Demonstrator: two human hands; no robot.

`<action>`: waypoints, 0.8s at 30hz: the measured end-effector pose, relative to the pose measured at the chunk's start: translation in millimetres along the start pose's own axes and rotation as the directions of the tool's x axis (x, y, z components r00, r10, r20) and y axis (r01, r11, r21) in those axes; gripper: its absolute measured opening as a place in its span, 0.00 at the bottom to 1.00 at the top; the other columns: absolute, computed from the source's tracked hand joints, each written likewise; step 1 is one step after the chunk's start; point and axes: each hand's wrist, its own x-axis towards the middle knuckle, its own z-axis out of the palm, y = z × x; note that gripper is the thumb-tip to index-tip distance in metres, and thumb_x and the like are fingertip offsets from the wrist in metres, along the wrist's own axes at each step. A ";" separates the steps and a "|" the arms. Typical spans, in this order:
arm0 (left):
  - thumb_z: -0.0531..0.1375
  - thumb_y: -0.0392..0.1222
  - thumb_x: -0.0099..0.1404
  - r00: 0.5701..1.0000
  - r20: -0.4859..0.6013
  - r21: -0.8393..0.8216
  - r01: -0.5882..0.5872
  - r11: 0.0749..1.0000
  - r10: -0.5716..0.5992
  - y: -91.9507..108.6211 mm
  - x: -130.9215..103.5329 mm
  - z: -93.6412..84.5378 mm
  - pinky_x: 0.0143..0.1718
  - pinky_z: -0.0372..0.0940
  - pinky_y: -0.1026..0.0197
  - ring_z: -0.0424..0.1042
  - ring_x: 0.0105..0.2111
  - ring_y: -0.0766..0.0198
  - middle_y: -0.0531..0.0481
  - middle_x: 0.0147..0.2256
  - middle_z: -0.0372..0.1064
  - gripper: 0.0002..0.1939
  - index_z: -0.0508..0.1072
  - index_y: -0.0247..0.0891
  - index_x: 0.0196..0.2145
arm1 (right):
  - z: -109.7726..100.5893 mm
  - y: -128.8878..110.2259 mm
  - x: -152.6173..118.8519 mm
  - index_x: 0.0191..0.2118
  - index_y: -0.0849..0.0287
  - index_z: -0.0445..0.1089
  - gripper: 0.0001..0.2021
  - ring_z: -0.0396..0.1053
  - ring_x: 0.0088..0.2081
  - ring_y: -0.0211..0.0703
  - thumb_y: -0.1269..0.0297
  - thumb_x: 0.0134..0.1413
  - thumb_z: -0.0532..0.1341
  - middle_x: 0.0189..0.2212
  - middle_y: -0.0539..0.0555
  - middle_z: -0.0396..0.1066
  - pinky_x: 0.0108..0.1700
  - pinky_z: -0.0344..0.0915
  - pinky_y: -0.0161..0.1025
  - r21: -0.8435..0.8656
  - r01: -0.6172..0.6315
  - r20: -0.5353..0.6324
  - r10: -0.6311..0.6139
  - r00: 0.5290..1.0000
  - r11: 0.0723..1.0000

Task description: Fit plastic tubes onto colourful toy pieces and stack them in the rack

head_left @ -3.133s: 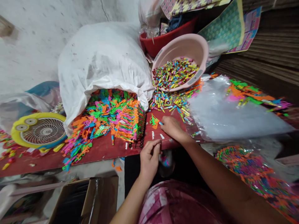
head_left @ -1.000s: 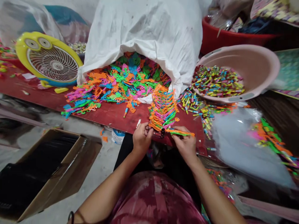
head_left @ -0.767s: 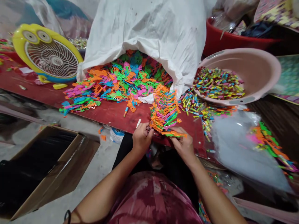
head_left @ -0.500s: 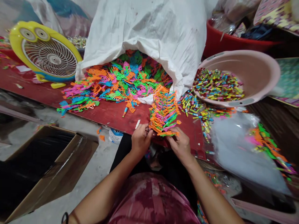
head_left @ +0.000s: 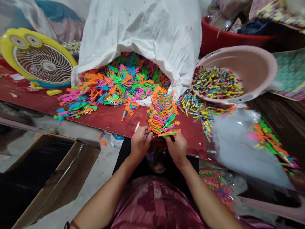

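A row of small plastic pieces [head_left: 163, 111] in orange, pink, green and blue lies stacked on the red tabletop, running back from the near edge. At its lower left corner is my left hand [head_left: 140, 143], fingers curled together; what they pinch, if anything, is hidden. My right hand [head_left: 177, 148] grips orange and green plastic pieces [head_left: 170, 133] at the front of the row, thumb below them. Behind the row, a loose heap of similar pieces [head_left: 119, 84] spills from a big white sack [head_left: 143, 25].
A pink basin [head_left: 259, 70] stands at the right with small colourful wrapped tubes [head_left: 218, 82], some spilled beside it. Clear plastic bags [head_left: 240, 143] lie nearer. A yellow fan [head_left: 45, 63] is at the left. An open cardboard box [head_left: 69, 178] sits below the table.
The view has shifted slightly, so most things sit further left. My right hand has drawn a little closer to my left at the row's front, its fingers still on the pieces.
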 end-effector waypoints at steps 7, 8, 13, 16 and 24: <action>0.60 0.39 0.64 0.999 0.022 -0.033 0.050 0.998 -0.050 1.1 2.8 -0.3 0.35 0.60 0.63 0.67 0.32 0.64 0.52 0.31 0.68 0.05 0.71 0.39 0.38 | -1.8 14.6 1.6 0.35 0.58 0.74 0.07 0.70 0.30 0.43 0.62 0.55 0.61 0.29 0.53 0.75 0.35 0.66 0.39 0.174 -0.225 0.002 0.228 0.974 0.959; 0.60 0.39 0.63 0.998 0.021 -0.042 0.056 0.998 -0.055 1.1 3.1 -0.5 0.35 0.60 0.63 0.67 0.32 0.64 0.52 0.31 0.68 0.05 0.71 0.40 0.39 | -1.8 17.1 2.0 0.33 0.59 0.74 0.07 0.69 0.28 0.42 0.61 0.54 0.62 0.27 0.52 0.74 0.33 0.66 0.38 0.207 -0.274 0.023 0.276 0.961 0.939; 0.61 0.38 0.62 0.997 0.033 -0.081 0.079 0.994 -0.076 1.2 4.8 -1.5 0.34 0.59 0.63 0.66 0.31 0.65 0.53 0.30 0.67 0.05 0.72 0.40 0.37 | -1.2 23.9 2.9 0.30 0.60 0.73 0.10 0.67 0.25 0.39 0.58 0.52 0.63 0.24 0.51 0.72 0.30 0.64 0.37 0.307 -0.369 0.073 0.364 0.928 0.878; 0.61 0.38 0.62 0.997 0.036 -0.073 0.076 0.994 -0.074 0.4 5.5 -1.6 0.34 0.59 0.63 0.66 0.30 0.65 0.53 0.29 0.66 0.04 0.72 0.39 0.36 | -0.8 24.9 1.9 0.31 0.60 0.72 0.10 0.67 0.25 0.39 0.58 0.54 0.63 0.24 0.50 0.72 0.30 0.64 0.36 0.290 -0.341 0.067 0.336 0.939 0.894; 0.61 0.38 0.62 0.997 0.039 -0.103 0.077 0.992 -0.073 -0.4 5.3 -2.4 0.32 0.58 0.64 0.65 0.29 0.66 0.54 0.29 0.66 0.03 0.72 0.39 0.36 | -0.1 16.5 -3.5 0.33 0.58 0.72 0.08 0.67 0.30 0.42 0.60 0.60 0.60 0.27 0.52 0.70 0.36 0.63 0.39 0.078 -0.089 -0.027 0.091 0.995 0.993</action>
